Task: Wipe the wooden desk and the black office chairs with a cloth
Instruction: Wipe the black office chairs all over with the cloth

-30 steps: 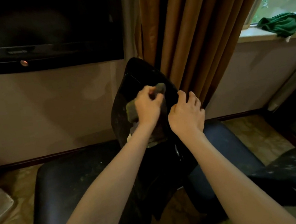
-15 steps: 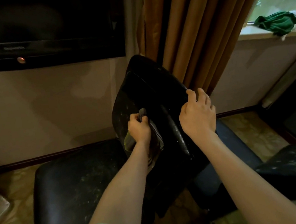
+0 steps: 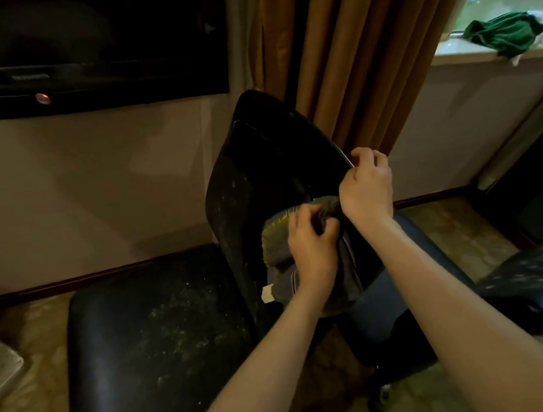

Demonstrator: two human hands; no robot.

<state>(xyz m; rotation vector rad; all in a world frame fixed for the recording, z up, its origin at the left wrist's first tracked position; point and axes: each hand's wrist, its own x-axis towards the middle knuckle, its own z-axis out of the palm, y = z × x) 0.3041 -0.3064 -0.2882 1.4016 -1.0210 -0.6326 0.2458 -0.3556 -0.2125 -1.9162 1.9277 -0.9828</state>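
My left hand [image 3: 313, 248], clutching the cloth [image 3: 275, 241], has swept across the backrest [image 3: 257, 159] toward my right hand [image 3: 366, 188], which grips its edge; backrest wiping seems nearly done.

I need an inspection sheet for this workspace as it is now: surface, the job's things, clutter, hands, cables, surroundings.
Surface: black chair backrest, pale specks on its left part; black seat speckled too; wooden desk not in view.
Job's things: grey cloth with a yellow-green edge, lying against the backrest.
Clutter: green cloth bunched on the window sill.
Hands: left hand grips the grey cloth; right hand grips the backrest's right edge.
Cables: nothing seen.
Surroundings: brown curtain behind the backrest, television on the wall, second black chair at the right.
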